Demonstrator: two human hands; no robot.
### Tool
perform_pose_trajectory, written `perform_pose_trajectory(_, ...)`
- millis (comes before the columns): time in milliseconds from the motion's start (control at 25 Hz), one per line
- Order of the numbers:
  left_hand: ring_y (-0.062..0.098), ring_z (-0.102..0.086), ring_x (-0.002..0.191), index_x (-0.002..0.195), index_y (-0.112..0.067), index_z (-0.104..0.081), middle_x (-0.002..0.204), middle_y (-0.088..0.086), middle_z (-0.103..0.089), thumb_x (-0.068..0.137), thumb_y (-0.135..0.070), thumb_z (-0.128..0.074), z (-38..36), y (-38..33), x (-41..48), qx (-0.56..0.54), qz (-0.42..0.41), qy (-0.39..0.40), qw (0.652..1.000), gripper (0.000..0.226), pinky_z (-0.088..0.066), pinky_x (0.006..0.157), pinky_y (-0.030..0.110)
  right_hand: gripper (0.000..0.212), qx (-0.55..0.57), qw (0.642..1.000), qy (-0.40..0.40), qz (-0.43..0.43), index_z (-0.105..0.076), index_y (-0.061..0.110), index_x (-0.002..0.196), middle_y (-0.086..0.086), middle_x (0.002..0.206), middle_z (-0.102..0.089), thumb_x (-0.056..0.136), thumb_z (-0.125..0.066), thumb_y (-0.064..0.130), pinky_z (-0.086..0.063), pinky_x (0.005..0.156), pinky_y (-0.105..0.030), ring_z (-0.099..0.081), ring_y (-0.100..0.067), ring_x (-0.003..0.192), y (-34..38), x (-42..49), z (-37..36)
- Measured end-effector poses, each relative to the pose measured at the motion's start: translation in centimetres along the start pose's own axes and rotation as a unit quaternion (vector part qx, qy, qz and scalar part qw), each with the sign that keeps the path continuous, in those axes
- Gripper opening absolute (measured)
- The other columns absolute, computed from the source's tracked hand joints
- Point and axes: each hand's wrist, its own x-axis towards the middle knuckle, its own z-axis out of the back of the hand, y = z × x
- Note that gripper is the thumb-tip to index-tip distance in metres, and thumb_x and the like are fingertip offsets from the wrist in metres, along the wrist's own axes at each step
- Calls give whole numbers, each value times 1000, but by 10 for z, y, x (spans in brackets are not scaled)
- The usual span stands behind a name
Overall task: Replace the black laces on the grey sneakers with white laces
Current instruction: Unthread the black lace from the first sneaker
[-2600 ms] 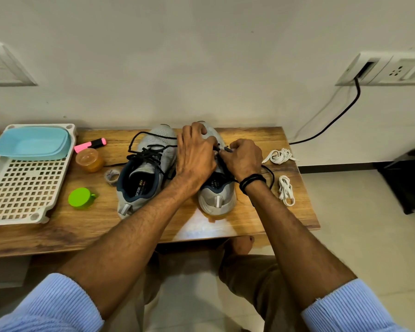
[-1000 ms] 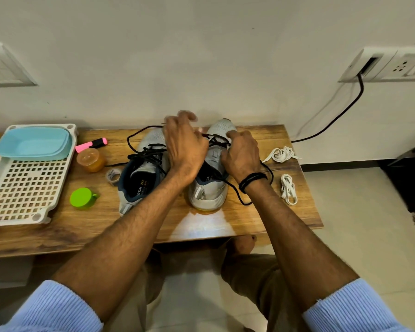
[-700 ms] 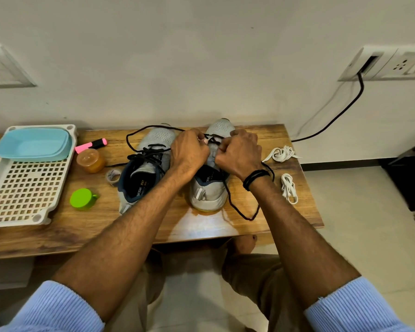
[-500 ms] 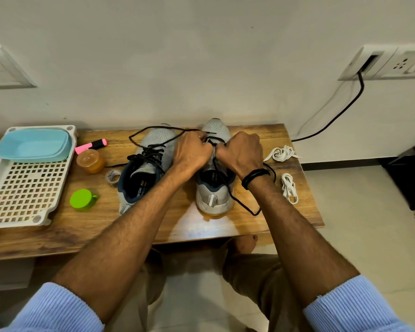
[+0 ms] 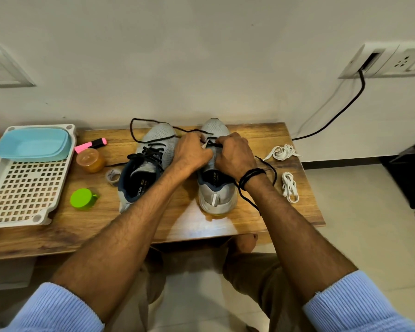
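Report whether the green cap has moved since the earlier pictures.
No. The green cap sits where it was, just right of the white tray's near corner.

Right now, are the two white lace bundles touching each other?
Apart. The head view shows bare wood of the table between the far white lace bundle and the near white lace bundle.

Bare forearms converge forward. Left hand (image 5: 192, 152) and right hand (image 5: 235, 154) meet knuckle to knuckle, fingers curled, pinching a thin black lace (image 5: 215, 143) between them.
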Motion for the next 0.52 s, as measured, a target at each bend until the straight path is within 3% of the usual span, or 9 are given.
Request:
perform_pose_trajectory(200,16,-65,105,105,-15,-76,111,0,-73,85,-8,-62,-4,4,5,-109,68,3,992,26,-53,97,34,28,23,997,-66,16,-71,19,116,-16,120,-55,91,-66,31,-48,90,-42,-50,-35,112,0,-2,0)
perform_pose_trajectory(360,17,-67,96,87,-15,-78,99,0,-75,83,-4,-63,-10,7,12,-183,125,-12,975,19,-57,89,33,22,1,993,-102,54,-75,13,107,-16,110,-62,93,-62,23,-48,79,-38,-57,-34,103,2,-3,1)
perform_pose_trajectory(520,15,-62,87,108,-4,-74,97,7,-69,89,5,-62,-6,3,10,-261,150,-4,953,25,-51,72,25,27,-28,992,-115,33,-72,5,102,-17,111,-58,97,-53,24,-46,70,-35,-61,-34,93,7,-3,-1)
